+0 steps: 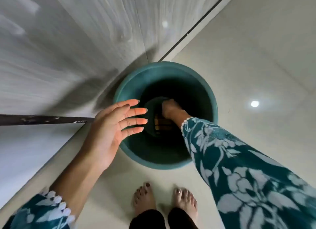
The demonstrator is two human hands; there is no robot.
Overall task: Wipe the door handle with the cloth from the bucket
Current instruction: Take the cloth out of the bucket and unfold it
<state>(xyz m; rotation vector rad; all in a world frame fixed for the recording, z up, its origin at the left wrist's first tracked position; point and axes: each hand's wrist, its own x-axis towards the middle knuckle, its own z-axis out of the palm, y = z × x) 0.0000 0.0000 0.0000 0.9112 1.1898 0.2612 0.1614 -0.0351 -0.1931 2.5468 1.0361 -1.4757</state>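
Pale floor tiles (239,57) below me, grey wood-grain door (77,40) running up the left side of the view, and a teal bucket (130,85) standing on the floor right at the foot of it. Bare feet (145,199) planted just this side of the bucket.

Right hand (171,109) is down inside the bucket now, reaching deep, fingers curled over something at the bottom. I'd call that the cloth (162,124), a dark shape with yellowish stripes, but it's dim in there and I can't tell whether the hand has actually closed on it or is only touching it.

Left hand (112,126) hovers over the near-left rim, palm open, fingers spread wide, holding nothing.

So the cloth lies straight down from both hands, and the right one is clearly nearer, already on it. The lift has to come straight up through the bucket mouth.

No door handle in sight from here; a dark bar (42,120) crosses the left, and what it belongs to I can't say. My guess is the handle sits higher up the door, out of view
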